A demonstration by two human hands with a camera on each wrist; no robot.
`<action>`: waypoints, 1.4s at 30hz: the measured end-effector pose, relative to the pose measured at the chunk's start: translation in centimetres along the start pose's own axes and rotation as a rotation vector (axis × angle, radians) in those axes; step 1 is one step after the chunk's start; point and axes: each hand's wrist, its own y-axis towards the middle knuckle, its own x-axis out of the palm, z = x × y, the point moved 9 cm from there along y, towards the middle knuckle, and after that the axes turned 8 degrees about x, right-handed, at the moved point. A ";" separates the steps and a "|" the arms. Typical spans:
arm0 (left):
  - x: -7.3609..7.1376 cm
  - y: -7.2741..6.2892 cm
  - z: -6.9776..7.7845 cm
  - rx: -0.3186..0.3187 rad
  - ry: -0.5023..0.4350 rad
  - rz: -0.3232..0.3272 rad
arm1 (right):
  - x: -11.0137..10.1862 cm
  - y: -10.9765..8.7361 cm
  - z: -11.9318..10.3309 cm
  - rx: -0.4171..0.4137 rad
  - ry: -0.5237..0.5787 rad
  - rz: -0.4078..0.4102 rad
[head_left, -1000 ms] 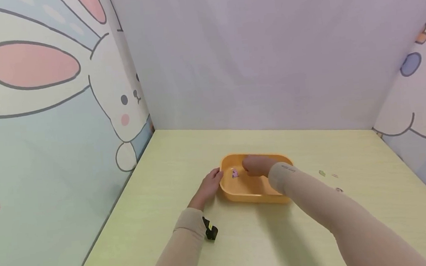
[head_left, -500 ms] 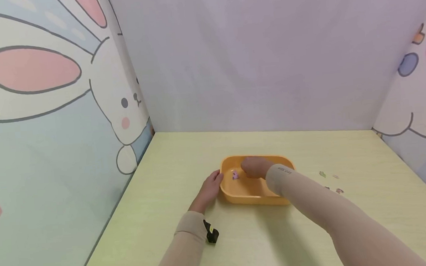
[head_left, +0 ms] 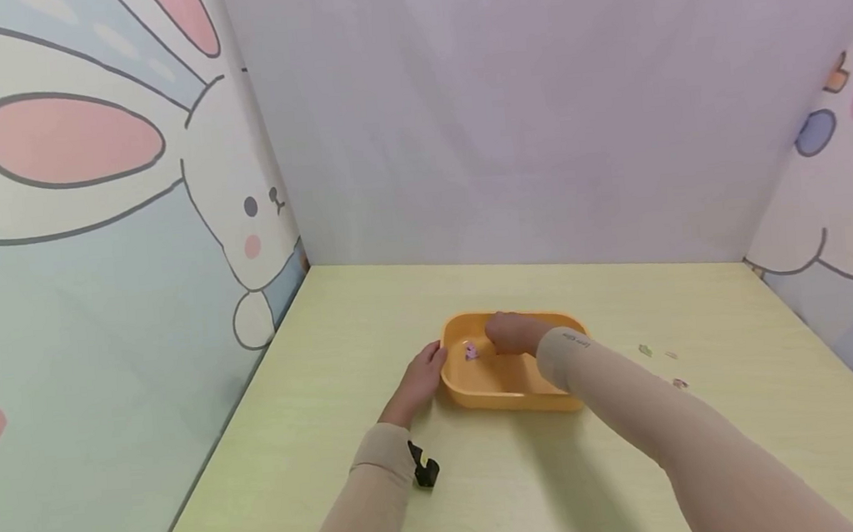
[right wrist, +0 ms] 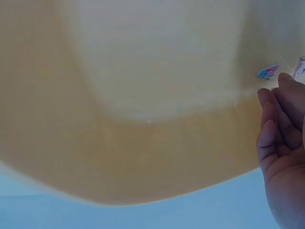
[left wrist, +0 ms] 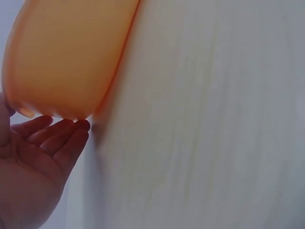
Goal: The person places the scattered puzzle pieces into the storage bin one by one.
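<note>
So, orange bin (head_left: 512, 399) sits on the table (head_left: 342, 339), long side facing the wearer. Left hand (head_left: 422, 375) holds the bin's left end: fingers (left wrist: 66, 148) lightly bent, tips against the outer wall, thumb up by the rim. Right hand (head_left: 513, 332) is down inside the bin, toward its far wall. Right fingers bunched, only a narrow gap to the thumb; can't tell if anything is pinched.

Purple piece (head_left: 471, 351), small, lies on the bin floor between the two hands. Right wrist view has a bright patterned piece (right wrist: 268, 72) in the bin, just beside the right fingertips, plus part of a pale piece at the frame edge. Can't match either to the purple one.

Outside, right of the bin: green scrap (head_left: 645, 350), whitish scrap (head_left: 671, 355) next to it, pinkish scrap (head_left: 680, 383) nearer the wearer. Too small to identify. Black clip (head_left: 424, 468) is at the left sleeve (head_left: 369, 496), nearer the wearer than the bin. Plain backdrop (head_left: 505, 118) rises behind the bin.
</note>
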 end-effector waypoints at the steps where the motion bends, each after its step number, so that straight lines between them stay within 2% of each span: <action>1: 0.1 0.0 0.0 -0.001 0.000 -0.002 | -0.2 -0.3 0.1 0.009 -0.003 0.006; 6: 0.1 0.0 0.0 -0.010 0.006 0.001 | -1.5 -2.1 0.1 0.013 -0.030 0.034; 10: 0.0 0.2 -0.1 -0.020 0.002 0.018 | -3.0 -3.3 0.3 -0.006 0.018 0.065; 17: 0.2 0.2 -0.2 -0.021 -0.004 0.016 | -4.9 -5.2 2.5 -0.007 0.133 0.146; 23: 0.0 0.1 -0.3 -0.024 -0.007 0.038 | -6.0 -7.3 4.3 0.037 0.178 0.203; 28: -0.1 0.1 -0.4 -0.026 -0.019 0.049 | -6.3 -9.1 6.5 0.104 0.210 0.214; 33: -0.1 0.3 -0.3 -0.025 -0.015 0.040 | -6.9 -11.0 9.8 0.191 0.237 0.267; 42: 0.0 0.4 -0.7 -0.047 -0.031 0.037 | -5.7 -13.6 15.0 0.278 0.276 0.312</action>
